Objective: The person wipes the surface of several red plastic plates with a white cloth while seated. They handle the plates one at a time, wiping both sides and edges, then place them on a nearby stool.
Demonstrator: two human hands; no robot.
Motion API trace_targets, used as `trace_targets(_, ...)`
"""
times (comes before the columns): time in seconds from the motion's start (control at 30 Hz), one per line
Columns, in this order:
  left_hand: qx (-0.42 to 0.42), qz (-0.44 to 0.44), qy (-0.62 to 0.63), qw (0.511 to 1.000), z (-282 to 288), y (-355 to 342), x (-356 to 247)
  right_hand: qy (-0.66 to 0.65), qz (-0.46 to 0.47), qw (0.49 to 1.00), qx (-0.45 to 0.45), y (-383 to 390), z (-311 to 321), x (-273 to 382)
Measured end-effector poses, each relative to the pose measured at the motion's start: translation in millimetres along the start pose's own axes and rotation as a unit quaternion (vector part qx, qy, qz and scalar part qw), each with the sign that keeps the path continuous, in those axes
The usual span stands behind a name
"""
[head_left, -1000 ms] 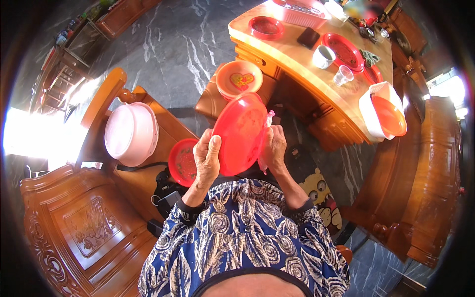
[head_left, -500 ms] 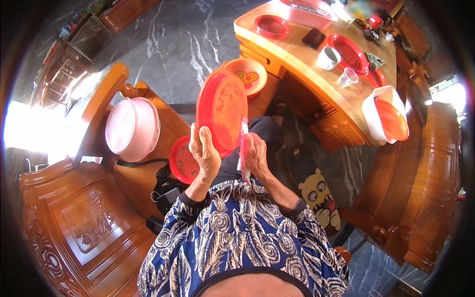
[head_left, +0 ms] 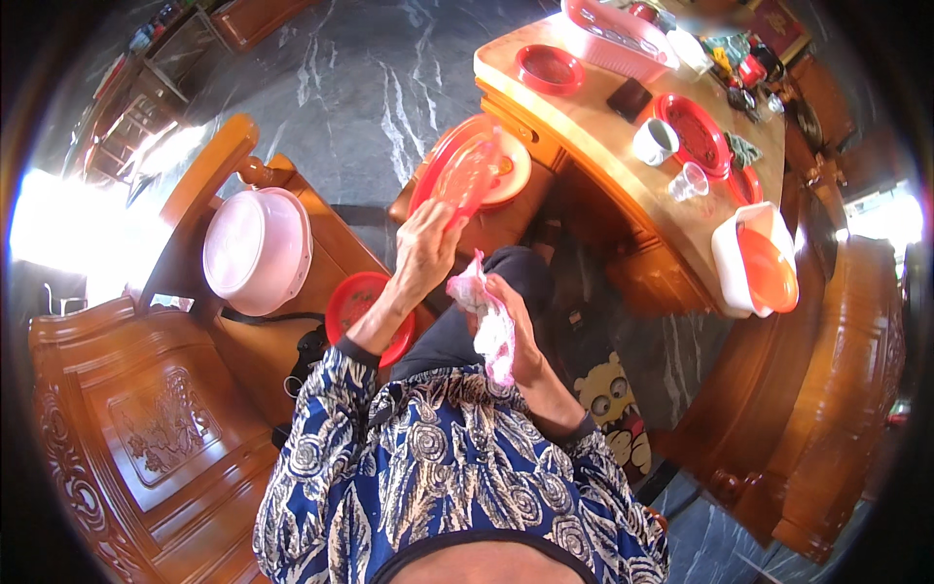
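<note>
My left hand (head_left: 426, 251) grips the near edge of a red plastic plate (head_left: 457, 177) and holds it out in front of me, tilted, over a small wooden stool. Under the plate's far side shows a pale plate with a reddish middle (head_left: 510, 171). My right hand (head_left: 514, 331) is closer to my body, closed on a crumpled pink and white cloth (head_left: 486, 316) above my dark trouser leg. The two hands are apart.
A red bowl (head_left: 358, 311) and a pink lidded basin (head_left: 257, 251) rest on the wooden bench at my left. The wooden table (head_left: 603, 127) ahead carries red plates (head_left: 551, 68), a white cup (head_left: 654, 142), a clear glass (head_left: 689, 181), a pink tray (head_left: 611, 27) and a white tub with an orange plate (head_left: 761, 265).
The red plate has swung away from my chest and forward, now held by my left hand alone. My right hand has come off it and drawn back with the cloth.
</note>
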State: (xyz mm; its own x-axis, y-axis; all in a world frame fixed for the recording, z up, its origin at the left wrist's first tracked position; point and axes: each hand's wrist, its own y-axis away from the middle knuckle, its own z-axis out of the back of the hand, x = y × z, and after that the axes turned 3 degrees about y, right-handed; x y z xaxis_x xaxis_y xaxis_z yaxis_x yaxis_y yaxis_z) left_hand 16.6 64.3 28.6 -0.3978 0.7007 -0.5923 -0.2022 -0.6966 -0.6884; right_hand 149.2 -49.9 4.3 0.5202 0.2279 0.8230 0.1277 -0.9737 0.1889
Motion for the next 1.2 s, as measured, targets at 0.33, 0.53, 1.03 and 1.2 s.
trace_targets(0.33, 0.107, -0.108, -0.202, 0.967, -84.2, 1.9, 110.2, -0.234, -0.242, 0.941, 0.042, 15.3, 26.8, -43.7)
trace_targets(0.53, 0.157, -0.096, -0.229, 0.956, -120.3, 16.3, 140.3, -0.337, -0.224, 0.913, 0.053, 38.0, 15.4, -34.4)
trace_targets(1.03, 0.226, -0.091, -0.198, 0.95, -115.7, 27.5, 152.3, -0.434, -0.191, 0.876, 0.091, 46.4, 30.1, -49.7)
trace_targets(1.2, 0.106, 0.005, -0.167, 0.98, -63.5, 31.7, 124.6, -0.3, -0.149, 0.94, 0.065, 36.2, 17.7, -37.5)
